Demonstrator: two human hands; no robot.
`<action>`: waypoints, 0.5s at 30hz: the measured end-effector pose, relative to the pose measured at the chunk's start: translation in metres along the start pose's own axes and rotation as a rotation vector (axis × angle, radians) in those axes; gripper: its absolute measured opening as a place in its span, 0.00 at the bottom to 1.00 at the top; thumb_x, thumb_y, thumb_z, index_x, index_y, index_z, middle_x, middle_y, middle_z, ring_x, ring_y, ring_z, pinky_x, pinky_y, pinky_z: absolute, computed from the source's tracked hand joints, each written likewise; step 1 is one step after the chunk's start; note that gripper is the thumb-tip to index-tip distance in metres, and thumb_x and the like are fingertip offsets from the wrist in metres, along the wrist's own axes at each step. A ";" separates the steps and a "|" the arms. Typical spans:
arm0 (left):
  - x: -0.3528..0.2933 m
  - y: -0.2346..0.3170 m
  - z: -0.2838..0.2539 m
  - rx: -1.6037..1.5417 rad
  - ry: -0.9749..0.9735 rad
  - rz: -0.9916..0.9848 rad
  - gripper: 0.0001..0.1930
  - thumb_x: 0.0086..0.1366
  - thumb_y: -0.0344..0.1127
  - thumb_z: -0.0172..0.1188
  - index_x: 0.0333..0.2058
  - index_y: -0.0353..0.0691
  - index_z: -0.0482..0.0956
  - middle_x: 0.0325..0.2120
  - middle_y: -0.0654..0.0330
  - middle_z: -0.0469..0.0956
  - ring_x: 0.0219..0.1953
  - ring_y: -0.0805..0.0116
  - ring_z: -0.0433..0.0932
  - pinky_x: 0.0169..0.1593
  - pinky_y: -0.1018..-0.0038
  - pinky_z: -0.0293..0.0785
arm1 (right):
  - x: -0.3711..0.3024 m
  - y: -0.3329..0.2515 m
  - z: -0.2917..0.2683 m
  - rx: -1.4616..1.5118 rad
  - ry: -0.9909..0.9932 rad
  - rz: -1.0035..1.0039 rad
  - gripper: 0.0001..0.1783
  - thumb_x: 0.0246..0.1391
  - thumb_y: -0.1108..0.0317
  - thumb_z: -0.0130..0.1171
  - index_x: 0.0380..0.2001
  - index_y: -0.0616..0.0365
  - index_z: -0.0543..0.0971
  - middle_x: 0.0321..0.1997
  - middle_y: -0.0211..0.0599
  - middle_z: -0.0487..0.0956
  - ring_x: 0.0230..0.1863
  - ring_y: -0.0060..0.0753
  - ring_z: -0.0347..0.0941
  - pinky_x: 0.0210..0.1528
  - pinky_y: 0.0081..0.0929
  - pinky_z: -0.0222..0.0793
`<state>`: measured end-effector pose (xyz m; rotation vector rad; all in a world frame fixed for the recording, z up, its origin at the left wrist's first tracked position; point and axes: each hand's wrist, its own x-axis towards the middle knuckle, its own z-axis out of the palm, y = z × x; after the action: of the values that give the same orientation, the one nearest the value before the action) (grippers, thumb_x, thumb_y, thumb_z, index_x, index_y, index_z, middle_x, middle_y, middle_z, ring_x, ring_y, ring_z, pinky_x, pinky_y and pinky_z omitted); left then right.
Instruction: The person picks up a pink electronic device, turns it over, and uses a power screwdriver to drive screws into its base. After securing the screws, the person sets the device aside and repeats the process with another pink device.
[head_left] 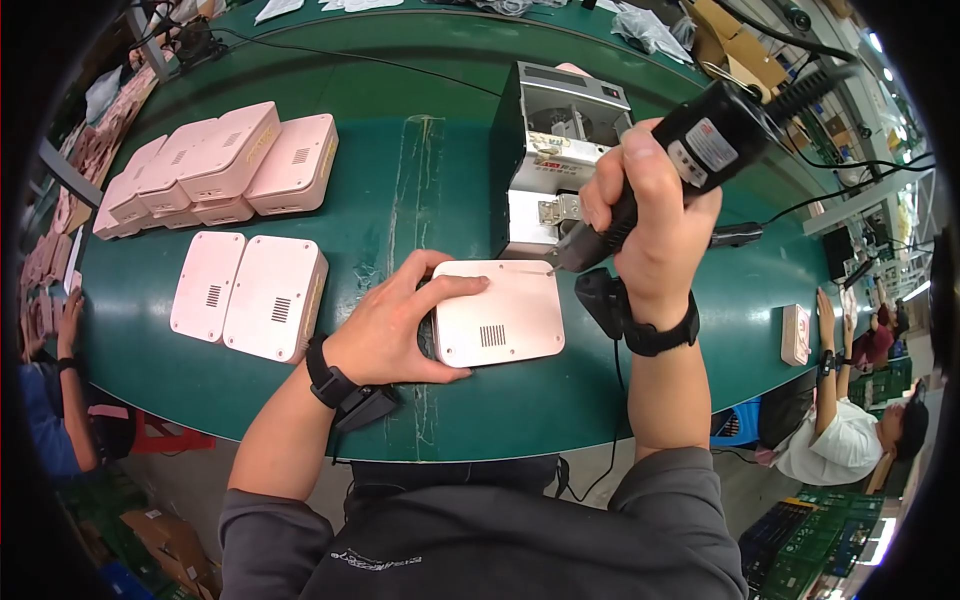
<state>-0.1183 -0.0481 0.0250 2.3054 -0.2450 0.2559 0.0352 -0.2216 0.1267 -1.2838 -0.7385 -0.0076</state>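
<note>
A pink plastic box [520,310] with rounded corners, a slotted vent and screw holes in its face lies flat before me on the green table. My left hand [405,320] grips its left side, thumb at the near edge and fingers over the top. My right hand [650,205] is wrapped round a black electric screwdriver [715,135], tilted so its bit meets the far right corner of the box. Whether a screw sits under the bit is too small to tell. Just beyond the box stands a black and silver screw feeder [560,150].
Two pink boxes [275,295] lie side by side at the left, with a stack of several more [225,160] behind them. Another pink box [795,335] is at the far right. The screwdriver's coiled cable [810,90] runs up right. Co-workers [850,430] sit on both sides.
</note>
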 end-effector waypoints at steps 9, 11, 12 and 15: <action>-0.004 0.000 0.009 -0.004 -0.020 0.008 0.44 0.40 0.43 0.79 0.60 0.54 0.72 0.57 0.49 0.65 0.53 0.46 0.74 0.55 0.61 0.75 | 0.007 -0.020 -0.012 -0.028 0.103 -0.083 0.12 0.61 0.63 0.54 0.33 0.63 0.72 0.20 0.35 0.69 0.17 0.27 0.65 0.23 0.27 0.64; -0.004 0.000 0.011 -0.004 0.003 0.051 0.44 0.41 0.43 0.78 0.61 0.54 0.71 0.59 0.48 0.64 0.54 0.46 0.73 0.55 0.60 0.74 | 0.009 -0.024 -0.013 0.000 0.141 -0.130 0.12 0.62 0.63 0.54 0.32 0.63 0.72 0.20 0.34 0.69 0.17 0.28 0.66 0.24 0.27 0.64; -0.005 0.001 0.012 -0.006 0.005 0.052 0.44 0.41 0.43 0.78 0.61 0.54 0.71 0.59 0.48 0.64 0.54 0.46 0.73 0.55 0.60 0.74 | 0.012 -0.024 -0.012 -0.013 0.146 -0.142 0.13 0.62 0.62 0.53 0.32 0.63 0.72 0.20 0.34 0.69 0.17 0.28 0.66 0.24 0.28 0.64; -0.005 0.004 0.014 -0.007 -0.019 0.037 0.46 0.41 0.43 0.78 0.62 0.57 0.68 0.59 0.49 0.63 0.55 0.47 0.72 0.57 0.60 0.73 | 0.020 -0.023 -0.011 -0.040 0.160 -0.175 0.14 0.62 0.61 0.53 0.32 0.63 0.71 0.20 0.34 0.69 0.17 0.28 0.65 0.25 0.29 0.64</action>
<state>-0.1228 -0.0602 0.0168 2.2990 -0.2978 0.2516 0.0465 -0.2308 0.1558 -1.2368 -0.7134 -0.2655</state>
